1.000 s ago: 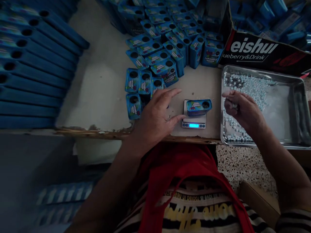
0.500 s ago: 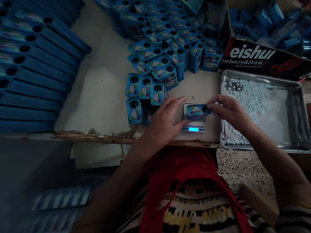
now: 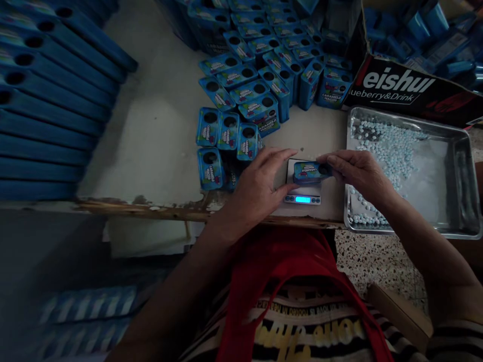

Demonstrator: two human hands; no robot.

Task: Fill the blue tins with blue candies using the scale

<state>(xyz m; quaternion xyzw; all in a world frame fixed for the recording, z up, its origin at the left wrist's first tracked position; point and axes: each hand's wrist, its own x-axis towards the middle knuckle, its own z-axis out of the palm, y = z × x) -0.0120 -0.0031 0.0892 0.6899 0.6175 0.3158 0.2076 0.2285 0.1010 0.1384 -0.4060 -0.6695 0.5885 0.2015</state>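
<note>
A small blue tin (image 3: 307,172) marked "CARAMELO MACIZO" lies on a digital pocket scale (image 3: 303,193) whose display glows blue. My right hand (image 3: 349,168) has its fingertips pinched together at the round dark hole in the tin's right end; the small white candies in them are hidden by the fingers. To the left of the scale, my left hand (image 3: 260,183) is open, thumb and fingers apart on either side of the scale's left edge. Beyond that hand stand several more blue tins (image 3: 228,131) with the same dark holes.
A metal tray (image 3: 445,231) with loose white candies (image 3: 392,151) stands on the right. Behind it is a black cardboard box (image 3: 403,90) full of blue packages. Rows of blue tins (image 3: 264,45) fill the back, and long blue stacks (image 3: 56,110) the left. The table edge (image 3: 151,208) runs in front.
My right fingers have closed in over the tin's hole, and the white candies that showed at them are out of sight. My left hand has barely moved. The view has shifted slightly.
</note>
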